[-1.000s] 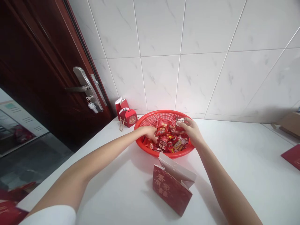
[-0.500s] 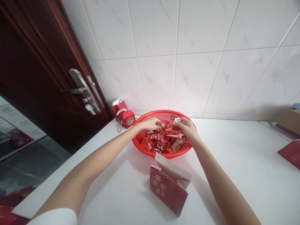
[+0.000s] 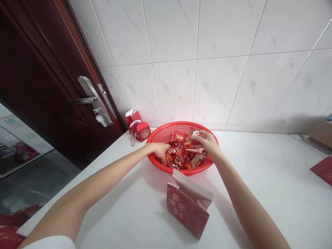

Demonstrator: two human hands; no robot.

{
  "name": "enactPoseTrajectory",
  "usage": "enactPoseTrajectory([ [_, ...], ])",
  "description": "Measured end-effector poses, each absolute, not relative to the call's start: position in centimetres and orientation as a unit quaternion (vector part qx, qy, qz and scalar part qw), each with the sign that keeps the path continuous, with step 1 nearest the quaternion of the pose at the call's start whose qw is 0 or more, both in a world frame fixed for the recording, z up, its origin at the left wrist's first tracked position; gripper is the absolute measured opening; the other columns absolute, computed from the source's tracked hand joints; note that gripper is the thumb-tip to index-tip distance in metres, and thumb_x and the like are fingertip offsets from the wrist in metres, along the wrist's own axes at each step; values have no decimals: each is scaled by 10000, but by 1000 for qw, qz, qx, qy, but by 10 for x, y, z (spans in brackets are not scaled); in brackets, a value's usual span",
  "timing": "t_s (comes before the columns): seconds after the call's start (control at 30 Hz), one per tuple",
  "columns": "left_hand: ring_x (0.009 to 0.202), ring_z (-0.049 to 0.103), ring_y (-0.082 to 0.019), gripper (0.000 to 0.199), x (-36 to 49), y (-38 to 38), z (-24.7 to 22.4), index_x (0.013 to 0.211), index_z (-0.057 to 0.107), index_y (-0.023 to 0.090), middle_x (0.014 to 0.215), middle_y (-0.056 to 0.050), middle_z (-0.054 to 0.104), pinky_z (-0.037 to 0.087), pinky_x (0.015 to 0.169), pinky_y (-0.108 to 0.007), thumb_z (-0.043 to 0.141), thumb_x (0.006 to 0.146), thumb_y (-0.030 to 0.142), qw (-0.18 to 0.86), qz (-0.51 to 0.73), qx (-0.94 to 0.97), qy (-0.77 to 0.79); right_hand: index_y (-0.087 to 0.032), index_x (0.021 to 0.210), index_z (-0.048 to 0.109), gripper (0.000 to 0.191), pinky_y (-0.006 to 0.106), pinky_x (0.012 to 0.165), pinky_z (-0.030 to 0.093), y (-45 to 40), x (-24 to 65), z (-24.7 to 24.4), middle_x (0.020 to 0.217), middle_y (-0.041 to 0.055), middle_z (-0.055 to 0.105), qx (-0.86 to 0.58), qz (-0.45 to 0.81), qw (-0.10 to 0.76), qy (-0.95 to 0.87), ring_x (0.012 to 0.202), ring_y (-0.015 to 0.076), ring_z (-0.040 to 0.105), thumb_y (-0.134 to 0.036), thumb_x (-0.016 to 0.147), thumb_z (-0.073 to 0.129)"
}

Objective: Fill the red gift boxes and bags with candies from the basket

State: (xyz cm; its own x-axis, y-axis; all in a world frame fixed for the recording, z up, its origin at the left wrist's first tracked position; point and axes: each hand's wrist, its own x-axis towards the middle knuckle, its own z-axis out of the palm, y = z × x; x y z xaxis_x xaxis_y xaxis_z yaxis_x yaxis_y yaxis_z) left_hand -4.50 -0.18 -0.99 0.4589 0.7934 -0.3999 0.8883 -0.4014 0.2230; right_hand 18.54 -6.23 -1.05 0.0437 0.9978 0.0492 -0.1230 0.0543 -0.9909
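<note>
A red mesh basket (image 3: 166,130) holds a heap of wrapped sweets (image 3: 181,152), mostly red. My left hand (image 3: 160,151) reaches into its left side, thumb and fingers apart around a shiny red-orange packet; its fingertips are partly hidden among the wrappers. At the right side of the basket, my right hand (image 3: 207,142) pinches a small wrapped sweet (image 3: 195,134) with a dark and white wrapper, held above the heap. In front of the basket stands a dark red paper gift box (image 3: 187,212), its top open, with pale characters on the front.
Two small red gift boxes (image 3: 142,133) stand by the wall left of the basket, one with a cord handle. A cardboard box (image 3: 321,133) and a red paper piece (image 3: 324,169) lie at the right. A dark door (image 3: 52,69) is at the left of the white table (image 3: 124,200).
My left hand has moved left and down from the middle of the heap to the basket's left side. My right hand still holds its sweet in nearly the same place.
</note>
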Motion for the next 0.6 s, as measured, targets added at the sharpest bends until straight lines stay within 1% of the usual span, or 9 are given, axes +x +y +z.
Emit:
enactPoseTrajectory([
  [0.1,664,622,-204,465,-46,0,-5,840,699,208,654,34,628,409,530,-241,861,415,306,217,-146,817,514,-198,812,649,122,205,494,535,-61,186,-12,767,17,739,-459,506,555,-475,647,159,720,-228,746,748],
  [0.17,705,625,-205,580,-47,1,0,1008,719,210,707,38,634,407,540,-240,846,449,294,241,-109,820,507,-200,817,653,112,207,504,541,-61,186,-12,776,16,739,-457,504,554,-479,659,158,720,-232,755,740],
  [0.23,795,642,-214,628,-47,2,5,1101,716,219,811,27,674,444,603,-241,825,486,282,273,-52,822,497,-204,822,653,119,215,511,549,-62,187,-11,773,15,737,-458,504,554,-479,665,163,720,-229,751,745],
  [0.3,949,651,-234,614,-46,4,9,1121,717,218,995,-2,712,494,732,-255,817,518,274,310,32,817,484,-204,828,654,122,227,521,566,-63,186,-9,776,18,737,-461,505,552,-476,673,169,719,-214,748,745],
  [0.37,1088,630,-252,597,-42,6,11,1131,713,206,1178,-37,699,507,863,-287,818,548,278,353,133,798,469,-202,843,661,118,232,523,579,-65,185,-7,786,21,740,-465,510,549,-472,676,169,716,-188,751,734],
  [0.4,1122,622,-257,598,-40,7,11,1145,707,198,1235,-56,685,507,902,-308,821,564,287,378,174,784,461,-201,849,665,117,230,523,582,-65,185,-6,792,22,743,-465,511,549,-471,677,166,716,-173,754,727],
  [0.47,1134,626,-264,606,-34,10,9,1171,697,182,1273,-87,673,508,937,-350,828,593,312,424,223,758,442,-197,858,671,120,222,525,584,-65,185,-6,795,20,744,-465,512,548,-471,675,158,712,-147,759,714],
  [0.53,1137,632,-274,612,-28,12,6,1178,697,178,1265,-98,682,505,956,-378,838,600,324,457,237,747,421,-193,860,670,123,210,525,579,-65,185,-7,772,13,737,-469,508,548,-471,670,149,708,-130,760,705],
  [0.6,1183,616,-287,605,-24,13,3,1169,711,185,1282,-92,683,485,999,-388,844,594,320,464,234,754,402,-192,854,660,118,204,520,572,-63,185,-8,744,2,724,-474,504,548,-470,661,144,704,-126,764,699],
])
